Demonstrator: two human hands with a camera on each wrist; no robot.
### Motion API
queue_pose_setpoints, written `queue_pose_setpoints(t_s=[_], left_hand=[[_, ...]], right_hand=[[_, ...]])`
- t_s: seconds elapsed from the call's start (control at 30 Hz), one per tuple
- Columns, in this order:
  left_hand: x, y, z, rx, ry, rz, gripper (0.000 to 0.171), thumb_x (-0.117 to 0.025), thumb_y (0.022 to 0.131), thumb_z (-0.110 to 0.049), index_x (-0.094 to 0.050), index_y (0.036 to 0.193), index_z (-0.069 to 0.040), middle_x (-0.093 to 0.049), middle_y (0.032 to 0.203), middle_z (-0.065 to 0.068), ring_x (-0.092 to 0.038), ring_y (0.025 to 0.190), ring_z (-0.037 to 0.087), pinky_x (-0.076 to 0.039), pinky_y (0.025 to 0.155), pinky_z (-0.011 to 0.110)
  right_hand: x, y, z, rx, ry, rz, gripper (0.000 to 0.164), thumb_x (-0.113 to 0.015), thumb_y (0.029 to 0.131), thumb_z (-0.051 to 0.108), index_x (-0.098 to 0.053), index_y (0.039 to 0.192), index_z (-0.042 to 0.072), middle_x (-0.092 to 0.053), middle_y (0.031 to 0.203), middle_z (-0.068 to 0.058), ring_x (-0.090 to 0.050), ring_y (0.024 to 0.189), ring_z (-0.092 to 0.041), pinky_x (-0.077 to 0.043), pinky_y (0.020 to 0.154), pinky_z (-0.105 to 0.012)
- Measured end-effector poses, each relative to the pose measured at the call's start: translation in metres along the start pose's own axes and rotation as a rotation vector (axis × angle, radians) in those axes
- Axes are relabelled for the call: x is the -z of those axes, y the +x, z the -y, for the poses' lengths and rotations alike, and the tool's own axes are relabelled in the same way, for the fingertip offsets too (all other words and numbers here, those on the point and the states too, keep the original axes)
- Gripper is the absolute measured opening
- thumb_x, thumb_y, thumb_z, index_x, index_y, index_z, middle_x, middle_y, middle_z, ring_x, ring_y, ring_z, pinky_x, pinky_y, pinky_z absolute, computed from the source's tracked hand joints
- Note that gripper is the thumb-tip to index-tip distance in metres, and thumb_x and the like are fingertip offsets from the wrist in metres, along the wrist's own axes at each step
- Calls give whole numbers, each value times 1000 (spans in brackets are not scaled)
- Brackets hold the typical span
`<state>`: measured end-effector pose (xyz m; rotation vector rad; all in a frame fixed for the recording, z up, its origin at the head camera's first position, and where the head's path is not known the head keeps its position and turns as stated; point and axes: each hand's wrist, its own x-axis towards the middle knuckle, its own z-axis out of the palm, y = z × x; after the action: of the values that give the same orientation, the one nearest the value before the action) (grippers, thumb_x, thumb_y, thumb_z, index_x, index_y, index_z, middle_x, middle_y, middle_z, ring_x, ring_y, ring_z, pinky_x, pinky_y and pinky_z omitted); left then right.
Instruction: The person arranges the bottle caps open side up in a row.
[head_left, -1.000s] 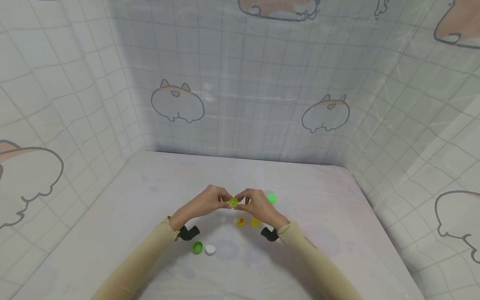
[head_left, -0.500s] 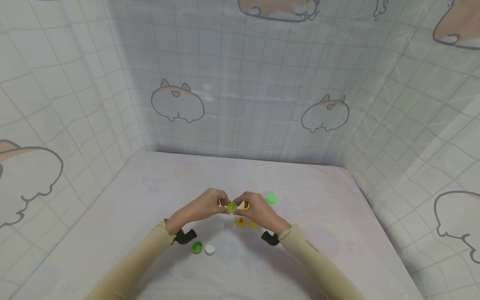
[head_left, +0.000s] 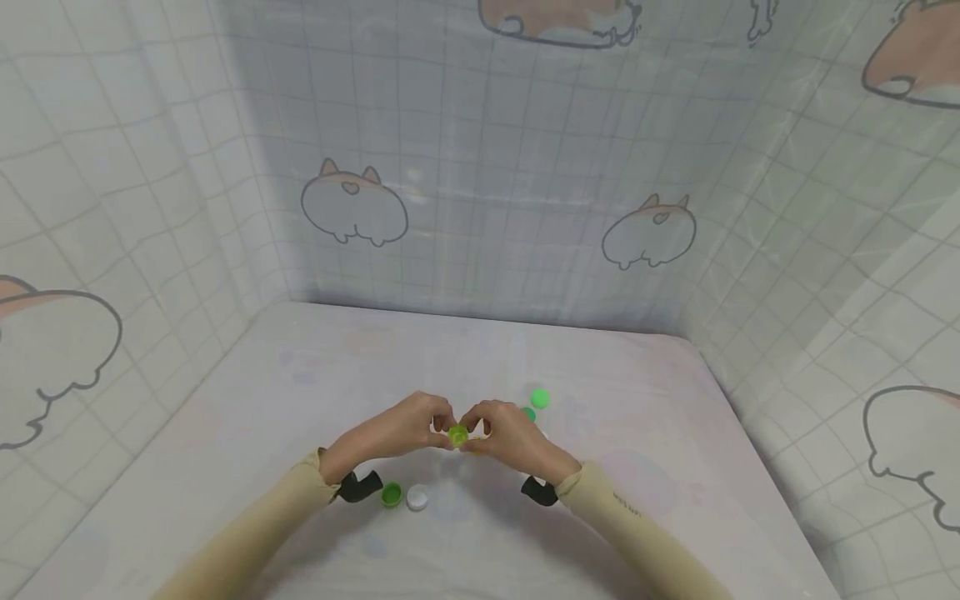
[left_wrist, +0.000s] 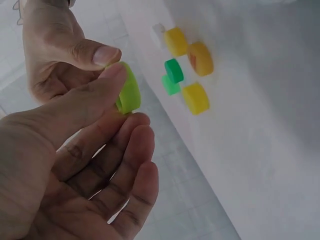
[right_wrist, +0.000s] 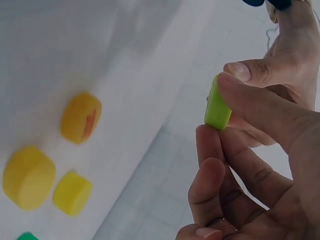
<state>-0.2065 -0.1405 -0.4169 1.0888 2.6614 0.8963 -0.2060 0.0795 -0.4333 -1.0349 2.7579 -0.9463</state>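
Note:
A yellow-green bottle cap (head_left: 458, 436) is pinched between both hands above the table, its hollow side facing the head camera. My left hand (head_left: 408, 427) grips one edge of it with thumb and index finger. From the opposite side, my right hand (head_left: 512, 435) holds it the same way. In the left wrist view the cap (left_wrist: 131, 91) stands on edge between the thumbs and fingertips, the other left fingers loosely bent below. Seen from the right wrist, the cap's (right_wrist: 218, 106) smooth side wall shows, partly covered by the right thumb.
A green cap (head_left: 391, 495) and a white cap (head_left: 417, 497) lie near the left forearm. Beyond the right hand are a light green cap (head_left: 540, 399) and a darker green cap (head_left: 528, 413). Yellow caps (left_wrist: 196, 98) and an orange-yellow cap (left_wrist: 201, 59) lie beneath the hands.
Both hands have come down and slightly left in the head view, toward the person, with the yellow-green cap still between them. The yellow caps are now mostly covered; the darker green one shows.

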Motion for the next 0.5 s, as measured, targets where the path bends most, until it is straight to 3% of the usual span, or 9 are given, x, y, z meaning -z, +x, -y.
queue_pose_setpoints(t_s=[0.2,0.5], left_hand=[[-4,-14,1,-3,10,64,16,-81,78,-21,-68,86,-15,-63,81,-9,-58,79,14,-47,69,21],[-16,-27,5,71,-30,110,20,-80,79,-20,-70,95,-16,-66,91,-9,-60,86,13,-49,72,22]], right_hand=[[-11,-4,9,61,-63,36,21,-80,79,27,-73,97,19,-70,90,13,-64,80,-13,-45,66,-14],[-26,-9,13,45,-114,91,23,-81,78,31,-72,96,21,-68,87,14,-62,78,-5,-44,66,-12]])
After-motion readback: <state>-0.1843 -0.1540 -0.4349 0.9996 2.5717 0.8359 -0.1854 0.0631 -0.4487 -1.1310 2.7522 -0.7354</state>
